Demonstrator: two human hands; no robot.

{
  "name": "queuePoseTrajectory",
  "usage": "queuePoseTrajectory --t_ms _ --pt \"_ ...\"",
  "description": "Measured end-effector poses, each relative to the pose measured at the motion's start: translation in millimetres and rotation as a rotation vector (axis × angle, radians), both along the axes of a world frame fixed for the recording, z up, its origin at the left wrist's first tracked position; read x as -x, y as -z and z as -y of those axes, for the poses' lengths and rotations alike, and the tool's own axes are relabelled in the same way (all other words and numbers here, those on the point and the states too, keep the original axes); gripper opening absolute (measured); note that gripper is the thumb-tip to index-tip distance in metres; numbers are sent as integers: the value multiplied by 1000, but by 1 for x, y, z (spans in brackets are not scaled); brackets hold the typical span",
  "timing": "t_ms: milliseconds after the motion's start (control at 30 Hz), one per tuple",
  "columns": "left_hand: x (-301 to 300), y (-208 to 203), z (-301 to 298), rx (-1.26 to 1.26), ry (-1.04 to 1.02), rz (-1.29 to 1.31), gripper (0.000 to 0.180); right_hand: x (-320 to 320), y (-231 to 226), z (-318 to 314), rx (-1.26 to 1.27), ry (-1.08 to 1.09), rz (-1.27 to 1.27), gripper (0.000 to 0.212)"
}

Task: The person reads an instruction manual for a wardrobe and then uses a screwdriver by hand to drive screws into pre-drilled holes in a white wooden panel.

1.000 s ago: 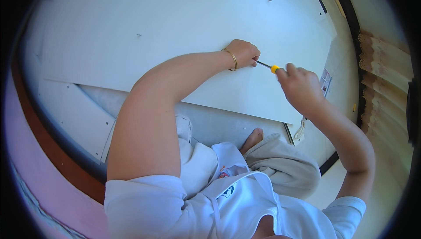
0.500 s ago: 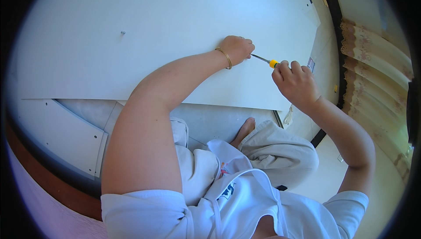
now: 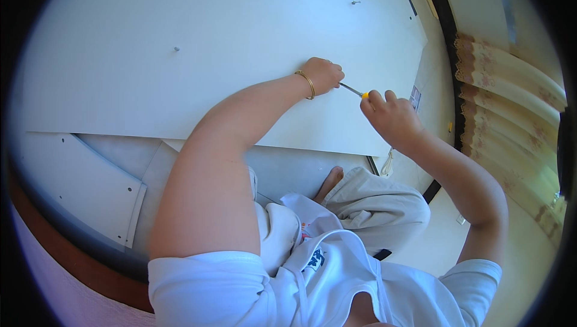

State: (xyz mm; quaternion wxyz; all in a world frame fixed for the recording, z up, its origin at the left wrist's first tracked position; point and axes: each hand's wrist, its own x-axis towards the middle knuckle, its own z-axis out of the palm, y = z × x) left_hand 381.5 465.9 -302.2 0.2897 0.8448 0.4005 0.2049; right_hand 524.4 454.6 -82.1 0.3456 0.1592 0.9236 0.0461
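Note:
A large white board point(image 3: 114, 87) lies flat in front of me. My right hand point(image 3: 393, 115) is closed around the yellow handle of a screwdriver point(image 3: 351, 90), whose metal shaft slants left toward my other hand. Fingers bent together, my left hand point(image 3: 323, 77) pinches at the shaft's tip, low over the board's surface; whatever lies between those fingers is hidden. A gold bracelet point(image 3: 309, 84) circles the left wrist. Two small metal fittings stand up from the board: one fitting point(image 3: 176, 49) to the left and another fitting point(image 3: 355, 3) farther off on the right.
Another white panel with dark holes point(image 3: 90, 189) lies at the left on the tiled floor point(image 3: 282, 168). My bare foot point(image 3: 330, 183) is near the board's front edge. Along the right side hangs a beige patterned curtain point(image 3: 505, 105); a whitish cord bundle point(image 3: 388, 163) sits by the board's near right corner.
The right hand now covers more of the yellow handle. The left hand keeps its pinch at the screwdriver's tip. The whole view has shifted slightly.

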Motion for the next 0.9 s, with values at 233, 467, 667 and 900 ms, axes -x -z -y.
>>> queuePoseTrajectory --t_ms 233,467,667,900 --pt "1 3 5 2 -35 -29 17 5 -1 -6 -144 -159 -33 19" --pt "1 8 8 -92 -52 67 21 8 5 -34 545 2014 -258 22" --pt "2 5 5 -136 -38 17 21 1 -8 -20 439 919 -182 40" --pt "2 7 6 -161 -64 108 21 -2 -13 -22 -41 -211 12 36"
